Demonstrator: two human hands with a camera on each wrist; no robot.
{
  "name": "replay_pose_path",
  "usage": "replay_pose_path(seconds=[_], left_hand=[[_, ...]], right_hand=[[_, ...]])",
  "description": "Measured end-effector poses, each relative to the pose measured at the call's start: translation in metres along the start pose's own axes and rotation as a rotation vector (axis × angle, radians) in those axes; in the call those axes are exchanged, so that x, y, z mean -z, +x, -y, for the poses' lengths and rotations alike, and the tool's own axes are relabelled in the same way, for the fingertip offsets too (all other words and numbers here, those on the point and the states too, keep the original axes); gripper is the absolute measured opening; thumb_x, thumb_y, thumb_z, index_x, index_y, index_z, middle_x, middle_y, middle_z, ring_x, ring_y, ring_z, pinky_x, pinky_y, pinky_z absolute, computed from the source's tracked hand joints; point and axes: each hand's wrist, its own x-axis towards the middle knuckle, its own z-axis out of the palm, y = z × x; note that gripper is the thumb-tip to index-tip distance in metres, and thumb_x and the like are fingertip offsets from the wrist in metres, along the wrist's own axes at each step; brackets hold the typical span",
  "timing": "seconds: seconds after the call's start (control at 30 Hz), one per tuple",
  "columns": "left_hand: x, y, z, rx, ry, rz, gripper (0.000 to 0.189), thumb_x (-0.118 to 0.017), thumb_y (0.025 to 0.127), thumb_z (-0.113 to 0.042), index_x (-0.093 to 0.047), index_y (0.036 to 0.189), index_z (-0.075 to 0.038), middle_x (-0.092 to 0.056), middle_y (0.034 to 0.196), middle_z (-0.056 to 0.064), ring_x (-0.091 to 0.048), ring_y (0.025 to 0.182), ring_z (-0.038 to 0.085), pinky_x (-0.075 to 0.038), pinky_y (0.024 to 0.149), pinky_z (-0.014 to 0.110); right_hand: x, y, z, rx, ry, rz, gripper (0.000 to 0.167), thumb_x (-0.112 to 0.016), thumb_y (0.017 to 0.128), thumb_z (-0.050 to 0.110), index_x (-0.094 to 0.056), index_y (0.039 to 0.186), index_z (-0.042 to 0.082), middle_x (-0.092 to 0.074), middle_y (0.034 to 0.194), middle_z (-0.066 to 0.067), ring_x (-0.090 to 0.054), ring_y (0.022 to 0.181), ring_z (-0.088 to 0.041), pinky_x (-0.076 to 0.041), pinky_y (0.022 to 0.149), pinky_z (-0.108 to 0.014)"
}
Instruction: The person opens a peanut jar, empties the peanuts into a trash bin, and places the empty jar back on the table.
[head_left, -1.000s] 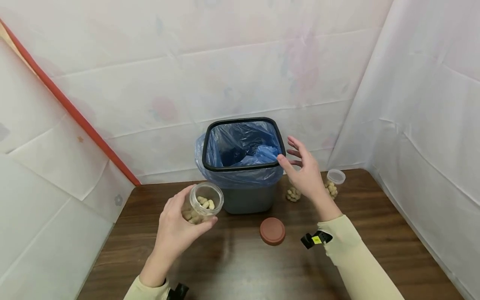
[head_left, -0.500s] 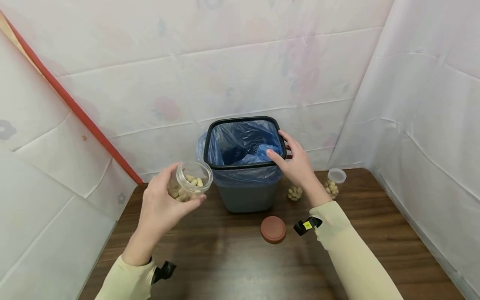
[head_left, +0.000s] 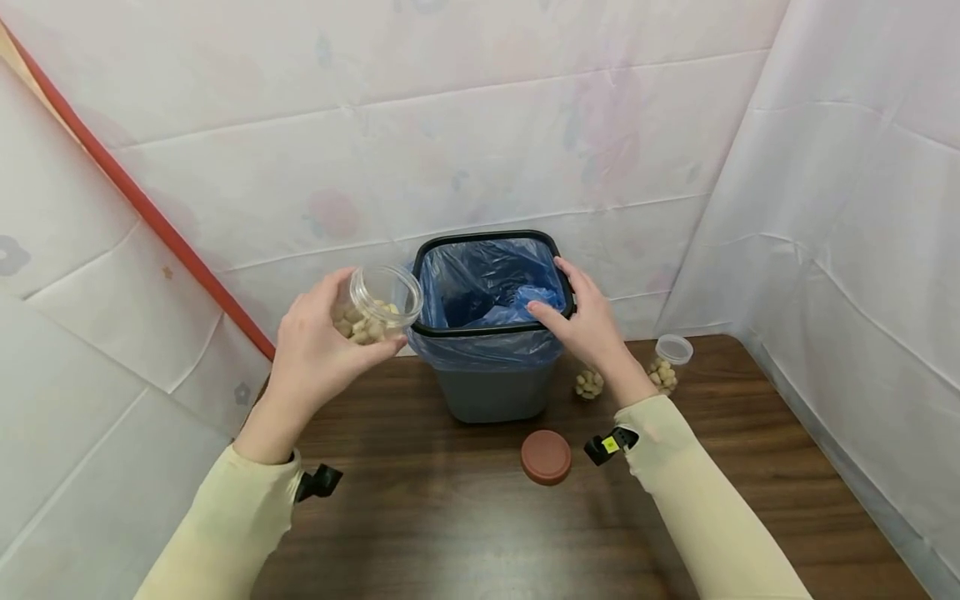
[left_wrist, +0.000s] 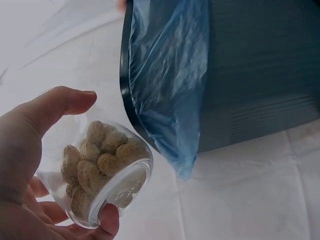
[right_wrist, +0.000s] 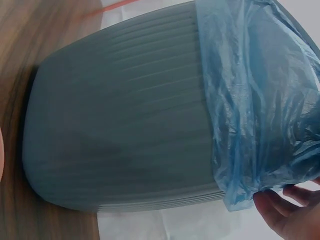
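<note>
My left hand (head_left: 303, 358) grips a clear jar (head_left: 402, 287) without a lid, tilted with its mouth towards the bin. Peanuts in their shells (left_wrist: 90, 170) lie inside the jar, some of them near its mouth. The jar is level with the bin's rim, just left of it. A grey trash bin (head_left: 495, 393) with a black rim stands on the table, lined with a blue plastic bag (head_left: 480, 354). At the bin's right rim, my right hand (head_left: 588, 325) holds on, thumb over the top and fingers outside. The right wrist view shows its fingertips against the bag's folded edge.
A reddish-brown round lid (head_left: 546, 457) lies on the wooden table (head_left: 420, 517) in front of the bin. Right of the bin stand a lidded clear jar (head_left: 673, 350) of nuts and another container of nuts (head_left: 588, 384), partly behind my right arm. White cloth (head_left: 337, 167) hangs behind.
My left hand has moved left, then up and forward with the jar, which now tips further towards the bin. My right hand has moved left onto the bin's rim.
</note>
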Motion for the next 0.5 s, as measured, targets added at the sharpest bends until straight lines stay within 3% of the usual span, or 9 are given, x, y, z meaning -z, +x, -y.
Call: replay_pose_path(seconds=[0.23, 0.5], left_hand=[[0.000, 0.020, -0.010, -0.030, 0.036, 0.017, 0.098, -0.103, 0.072, -0.028, -0.056, 0.155, -0.005, -0.066, 0.141, 0.023, -0.058, 0.124, 0.046, -0.047, 0.100, 0.066], [0.001, 0.036, -0.022, -0.070, 0.107, 0.034, 0.096, -0.102, 0.073, -0.030, -0.057, 0.153, -0.004, -0.065, 0.142, 0.024, -0.055, 0.130, 0.048, -0.046, 0.105, 0.068]], right_hand=[[-0.004, -0.003, -0.004, 0.027, 0.026, -0.030, 0.089, -0.069, 0.099, 0.052, -0.034, 0.173, 0.019, -0.034, 0.176, -0.010, -0.032, 0.161, -0.037, -0.027, 0.126, -0.070], [-0.011, -0.001, -0.004, 0.046, 0.056, -0.052, 0.086, -0.069, 0.097, 0.050, -0.037, 0.172, 0.022, -0.037, 0.175, -0.010, -0.037, 0.159, -0.038, -0.032, 0.124, -0.069]])
